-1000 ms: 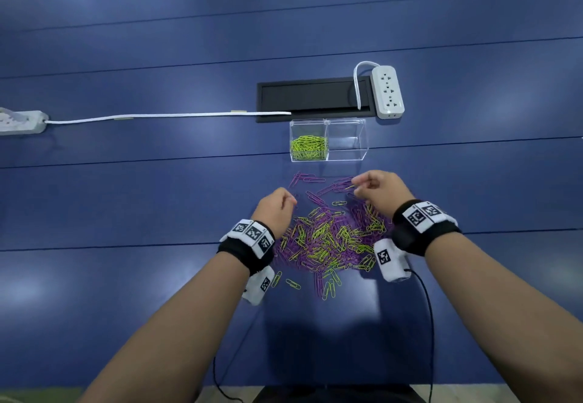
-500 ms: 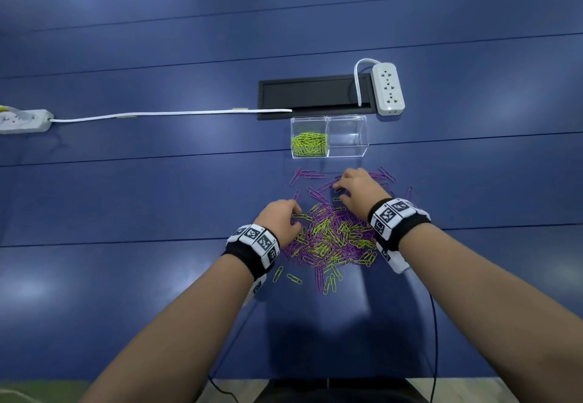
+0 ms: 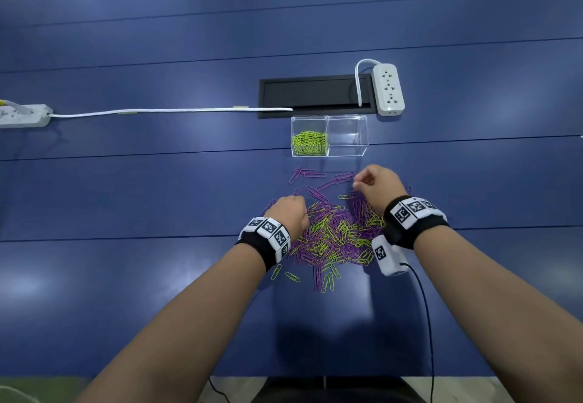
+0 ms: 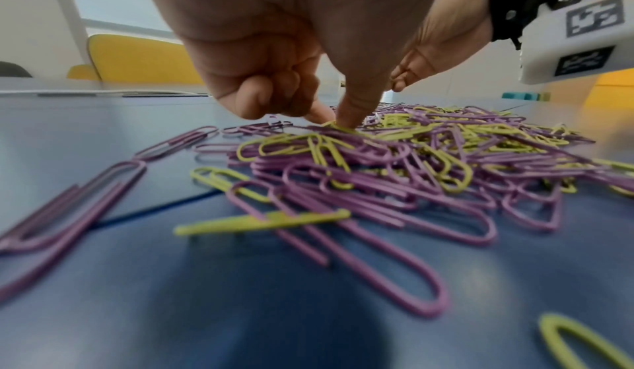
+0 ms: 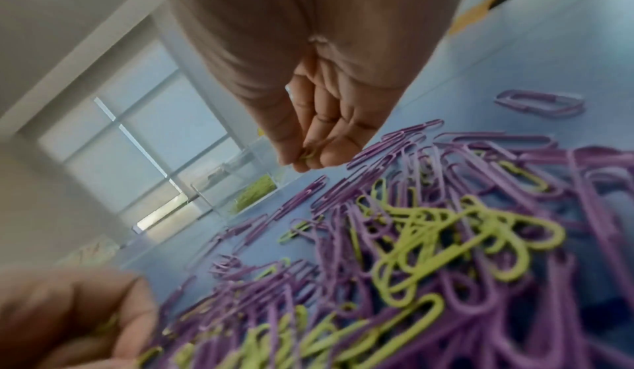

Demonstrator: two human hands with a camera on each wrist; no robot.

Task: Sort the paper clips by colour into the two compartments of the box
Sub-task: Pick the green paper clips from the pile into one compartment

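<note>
Hands (image 3: 288,215) (image 3: 375,183) in mixed clip pile (image 3: 334,235), green pinched R.

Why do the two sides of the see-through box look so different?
The left compartment holds a heap of green paper clips; the right compartment holds no clips at all, so the blue table shows through it. The left one therefore looks green, the right one just clear. Both are parts of one clear box, side by side and open on top. No purple clips are in either yet.
</note>
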